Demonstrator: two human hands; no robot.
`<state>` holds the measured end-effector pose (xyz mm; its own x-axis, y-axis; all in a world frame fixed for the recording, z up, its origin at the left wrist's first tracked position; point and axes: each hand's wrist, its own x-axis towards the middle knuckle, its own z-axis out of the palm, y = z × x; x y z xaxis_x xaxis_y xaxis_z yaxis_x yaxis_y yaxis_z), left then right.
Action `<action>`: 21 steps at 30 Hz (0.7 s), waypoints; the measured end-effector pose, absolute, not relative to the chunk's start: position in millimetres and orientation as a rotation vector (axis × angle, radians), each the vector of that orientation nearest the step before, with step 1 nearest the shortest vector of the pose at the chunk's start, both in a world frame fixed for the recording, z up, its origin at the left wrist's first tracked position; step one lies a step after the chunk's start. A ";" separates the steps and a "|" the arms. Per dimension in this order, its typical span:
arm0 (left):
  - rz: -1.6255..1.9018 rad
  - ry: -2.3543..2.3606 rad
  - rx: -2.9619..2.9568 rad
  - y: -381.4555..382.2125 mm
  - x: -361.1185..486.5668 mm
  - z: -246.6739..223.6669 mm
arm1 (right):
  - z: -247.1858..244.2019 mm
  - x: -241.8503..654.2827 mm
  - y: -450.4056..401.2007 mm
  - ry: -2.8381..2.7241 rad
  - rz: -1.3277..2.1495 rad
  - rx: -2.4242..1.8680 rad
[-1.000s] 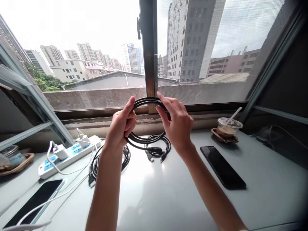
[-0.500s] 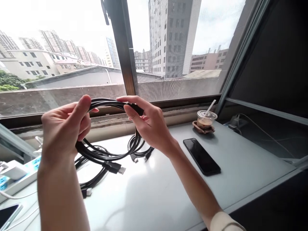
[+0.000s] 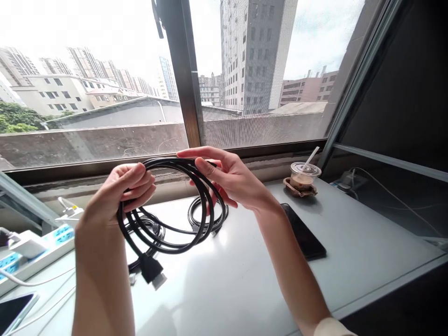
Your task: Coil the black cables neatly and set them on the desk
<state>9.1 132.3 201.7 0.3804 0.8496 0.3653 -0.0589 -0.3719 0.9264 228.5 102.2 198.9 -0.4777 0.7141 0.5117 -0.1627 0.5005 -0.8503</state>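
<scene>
A coiled black cable [image 3: 171, 247] hangs between my hands above the white table [image 3: 224, 298]. My left hand [image 3: 128, 189] pinches the coil at its upper left, fingers curled round it. At the coil's upper right, my right hand [image 3: 220, 175] has its thumb and fingers closed on the loops. One black plug [image 3: 151, 268] with a pale tip dangles from the lower left of the coil. Behind it, a second coiled cable [image 3: 159, 228] lies on the table, partly hidden. Another small coil [image 3: 192, 212] lies beyond the held loops.
On the right are a black phone [image 3: 304, 235], partly behind my forearm, and a lidded cup [image 3: 304, 176] with a straw on a brown holder. At left lie a power strip [image 3: 49, 252] with white plugs and another phone [image 3: 16, 310]. A window runs along the back.
The held coil shows rounder, more spread loops, and its plug now hangs lower. My left hand has shifted right and slightly down; my right hand has also moved slightly right.
</scene>
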 end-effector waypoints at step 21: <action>1.340 1.026 1.650 109.2 33.7 214.6 | 190.9 224.9 104.8 -1.702 0.386 -0.911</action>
